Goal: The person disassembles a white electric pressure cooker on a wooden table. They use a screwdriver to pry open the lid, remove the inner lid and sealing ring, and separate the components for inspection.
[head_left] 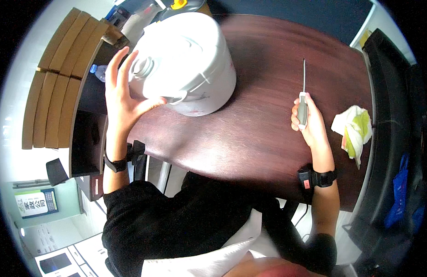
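R hand (311, 119) has a screwdriver (303, 111) gripped by its grey/white handle, shaft pointing away from the person, tip in the clear. L hand (123, 102) is open, fingers spread and thumb out, right up at the near-left side of a big white bucket (212, 55). Can't tell 100% if the fingertips are touching it or just hovering; the thumb looks v. close to the small side loop (179, 97), and the fingers are next to the round spout cap (142, 67) on top.

Further out: crumpled white/green cloth (355, 125) just right of the R hand, dark reddish-brown surface (264, 138) under it all. Past the L hand there's a blue-capped bottle (98, 72), w/ stacked cardboard boxes (61, 83) further left.

What could go wrong, imo: L hand isn't wrapped round anything, so if the bucket gets pushed it could slide or tip, esp. on that glossy top. Screwdriver's the other risk: if it slips under force, the tip could jab the L hand, assuming that hand's in line w/ it.
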### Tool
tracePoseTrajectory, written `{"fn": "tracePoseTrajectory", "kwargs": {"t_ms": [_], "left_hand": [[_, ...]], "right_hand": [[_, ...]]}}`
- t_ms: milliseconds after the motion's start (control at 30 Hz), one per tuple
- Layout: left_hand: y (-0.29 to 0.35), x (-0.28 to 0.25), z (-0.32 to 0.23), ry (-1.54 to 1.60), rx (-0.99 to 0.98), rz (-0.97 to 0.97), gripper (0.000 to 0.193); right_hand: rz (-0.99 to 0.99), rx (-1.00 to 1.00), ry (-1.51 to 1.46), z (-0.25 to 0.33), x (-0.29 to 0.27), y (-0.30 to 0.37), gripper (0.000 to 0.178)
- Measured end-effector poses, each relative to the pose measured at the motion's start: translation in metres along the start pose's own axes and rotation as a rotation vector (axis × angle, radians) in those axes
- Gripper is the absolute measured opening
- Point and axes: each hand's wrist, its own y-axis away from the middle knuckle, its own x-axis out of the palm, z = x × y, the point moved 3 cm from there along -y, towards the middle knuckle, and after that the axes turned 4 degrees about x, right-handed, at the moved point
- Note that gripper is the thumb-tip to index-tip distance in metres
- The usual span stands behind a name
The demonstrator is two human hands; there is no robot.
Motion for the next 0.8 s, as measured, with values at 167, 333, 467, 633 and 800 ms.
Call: {"fn": "tracePoseTrajectory", "kwargs": {"t_ms": [167, 333, 467, 633, 800], "left_hand": [[0.025, 0.015, 0.026, 0.219, -0.066, -0.011, 0.108], [0.016, 0.011, 0.029, 0.157, 0.114, -0.011, 0.095], [0.010, 0.007, 0.027, 0.137, 0.188, -0.021, 0.088], [0.012, 0.008, 0.034, 0.160, 0.237, -0.050, 0.084], [0.012, 0.007, 0.037, 0.210, 0.241, -0.065, 0.071]], "right_hand": [[-0.016, 0.013, 0.046, 0.000, 0.003, 0.000, 0.038], [0.019, 0.041, 0.022, 0.003, 0.000, 0.001, 0.038], [-0.011, 0.056, -0.005, 0.004, 0.002, 0.000, 0.037], [-0.093, 0.029, 0.096, 0.001, 0.009, 0.000, 0.036], [-0.232, 0.112, 0.651, 0.007, 0.022, -0.007, 0.031]]}}
